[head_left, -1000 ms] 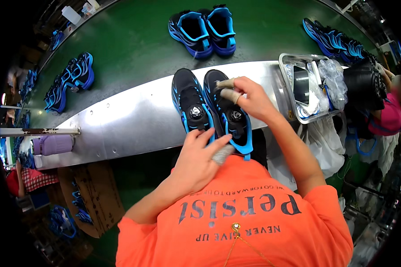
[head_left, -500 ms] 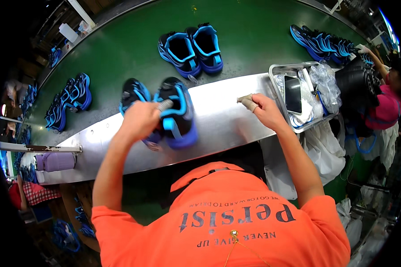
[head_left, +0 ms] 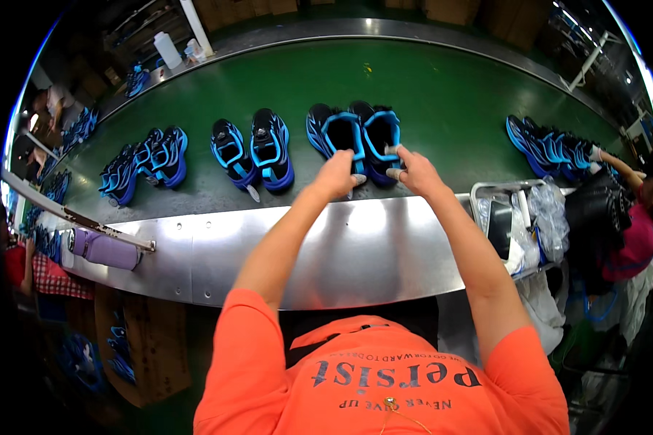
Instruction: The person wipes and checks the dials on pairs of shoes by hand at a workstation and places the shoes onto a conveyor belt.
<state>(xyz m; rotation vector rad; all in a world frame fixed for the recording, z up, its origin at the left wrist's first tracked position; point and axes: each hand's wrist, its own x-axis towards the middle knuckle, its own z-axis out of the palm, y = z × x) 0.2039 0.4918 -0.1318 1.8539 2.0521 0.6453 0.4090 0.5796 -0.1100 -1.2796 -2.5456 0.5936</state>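
Note:
A pair of black sneakers with blue trim stands in front of me on the green belt, toes pointing away. My left hand [head_left: 337, 175] is closed at the heel of the left sneaker [head_left: 316, 129], its fingertips in pale finger covers. My right hand [head_left: 416, 172] pinches the heel collar of the right sneaker [head_left: 368, 117], with covers on its thumb and a finger too. To the left, a second pair, one sneaker [head_left: 226, 139] beside another sneaker [head_left: 271, 127], rests on the belt untouched, with a small tag hanging from a heel.
A metal ledge [head_left: 261, 246] runs along my side of the green belt [head_left: 442, 94]. At right a metal tray [head_left: 479, 210] holds a phone and clear plastic; a co-worker [head_left: 624, 239] reaches toward more sneakers [head_left: 548, 148]. Farther left are another sneaker group [head_left: 168, 156] and a purple flask [head_left: 109, 248].
The pair under my left hand now stands on the belt, released. Both hands have moved to the other pair, my right hand coming from beside the tray. The view has shifted.

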